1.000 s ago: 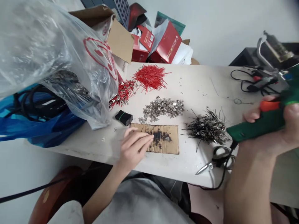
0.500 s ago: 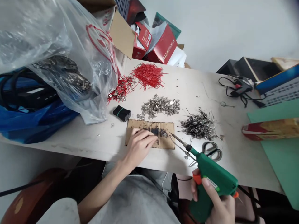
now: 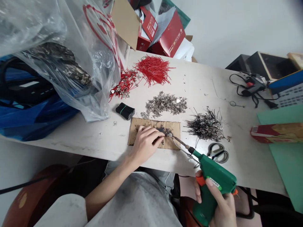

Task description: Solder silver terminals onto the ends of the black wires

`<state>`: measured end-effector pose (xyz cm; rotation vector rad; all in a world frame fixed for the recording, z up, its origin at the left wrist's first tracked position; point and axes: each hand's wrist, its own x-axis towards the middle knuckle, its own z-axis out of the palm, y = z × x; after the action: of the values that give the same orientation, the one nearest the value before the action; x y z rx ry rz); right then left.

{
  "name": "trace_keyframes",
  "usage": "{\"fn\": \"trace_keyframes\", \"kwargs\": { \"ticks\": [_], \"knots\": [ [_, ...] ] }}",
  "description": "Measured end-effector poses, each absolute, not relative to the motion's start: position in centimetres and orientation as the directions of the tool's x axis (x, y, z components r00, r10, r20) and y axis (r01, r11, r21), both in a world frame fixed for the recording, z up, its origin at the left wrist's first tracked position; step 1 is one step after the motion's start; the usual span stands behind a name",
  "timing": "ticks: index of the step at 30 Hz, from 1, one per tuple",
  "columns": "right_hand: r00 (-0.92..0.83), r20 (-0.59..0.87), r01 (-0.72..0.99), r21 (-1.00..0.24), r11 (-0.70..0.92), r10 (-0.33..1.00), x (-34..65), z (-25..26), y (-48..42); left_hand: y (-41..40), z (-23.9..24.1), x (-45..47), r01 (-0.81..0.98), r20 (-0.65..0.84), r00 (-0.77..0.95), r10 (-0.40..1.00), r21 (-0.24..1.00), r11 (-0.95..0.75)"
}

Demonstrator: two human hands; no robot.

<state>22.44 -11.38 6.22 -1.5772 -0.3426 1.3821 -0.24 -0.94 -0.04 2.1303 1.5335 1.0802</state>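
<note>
My right hand [image 3: 217,205] grips a green soldering gun [image 3: 213,183] with an orange trigger. Its metal tip [image 3: 170,136] touches the scorched patch on a brown cardboard pad [image 3: 172,142]. My left hand [image 3: 145,143] rests on that pad with its fingers pinched on a small piece right at the tip; the piece is too small to name. Behind the pad lie a heap of silver metal terminals [image 3: 165,107] and a heap of dark wires [image 3: 205,126].
Scissors [image 3: 219,153] lie right of the pad. Red wires [image 3: 153,67], red wires with terminals [image 3: 123,86] and a black bundle [image 3: 125,111] lie farther back. A clear plastic bag [image 3: 59,53] and a blue bag [image 3: 33,116] fill the left. Boxes [image 3: 165,34] stand behind, and a red box [image 3: 276,132] sits on a green sheet [image 3: 286,157].
My right hand brought the soldering gun from the far right down to the table's front edge, and its tip now meets the pad. My left hand's fingers closed toward the tip.
</note>
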Motion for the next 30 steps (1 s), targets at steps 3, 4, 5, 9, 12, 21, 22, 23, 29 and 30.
{"fn": "trace_keyframes", "kwargs": {
  "ticks": [3, 4, 5, 9, 12, 21, 22, 23, 29, 30],
  "knots": [
    [0.313, -0.578, -0.339, -0.809, -0.48, 0.753, 22.2, 6.2, -11.0, -0.9, 0.0, -0.4, 0.662, 0.381, 0.131, 0.915, 0.653, -0.367],
    [0.319, -0.581, -0.335, -0.808, -0.484, 0.749, 22.2, 6.1, -10.9, -0.8, 0.0, -0.4, 0.658, 0.376, 0.128, 0.918, 0.66, -0.362],
    [0.324, -0.589, -0.338, -0.803, -0.492, 0.74, 22.2, 6.1, -10.8, -0.8, 0.0, -0.4, 0.656, 0.371, 0.126, 0.92, 0.665, -0.358],
    [0.314, -0.616, -0.355, -0.782, -0.512, 0.723, 22.4, 5.8, -10.6, -0.8, 0.0, -0.4, 0.657, 0.36, 0.129, 0.924, 0.667, -0.351],
    [0.327, -0.603, -0.351, -0.792, -0.499, 0.728, 22.1, 6.1, -10.5, -0.7, 0.1, -0.4, 0.662, 0.358, 0.138, 0.924, 0.66, -0.355],
    [0.199, -0.664, -0.518, -0.695, -0.498, 0.721, 21.9, 7.3, -10.6, -0.7, 0.0, -0.3, 0.661, 0.375, 0.128, 0.918, 0.658, -0.361],
    [0.193, -0.67, -0.529, -0.686, -0.5, 0.717, 22.0, 7.4, -10.6, -0.7, 0.0, -0.3, 0.659, 0.38, 0.125, 0.917, 0.659, -0.363],
    [0.188, -0.673, -0.527, -0.684, -0.504, 0.716, 22.1, 7.5, -10.6, -0.7, 0.0, -0.3, 0.657, 0.385, 0.122, 0.915, 0.659, -0.365],
    [0.102, -0.666, -0.478, -0.685, -0.55, 0.739, 23.1, 7.6, -10.9, -0.7, 0.1, -0.3, 0.644, 0.397, 0.115, 0.91, 0.668, -0.373],
    [0.081, -0.663, -0.475, -0.682, -0.556, 0.744, 23.3, 7.5, -11.0, -0.7, 0.1, -0.3, 0.642, 0.397, 0.113, 0.911, 0.671, -0.372]
  ]
}}
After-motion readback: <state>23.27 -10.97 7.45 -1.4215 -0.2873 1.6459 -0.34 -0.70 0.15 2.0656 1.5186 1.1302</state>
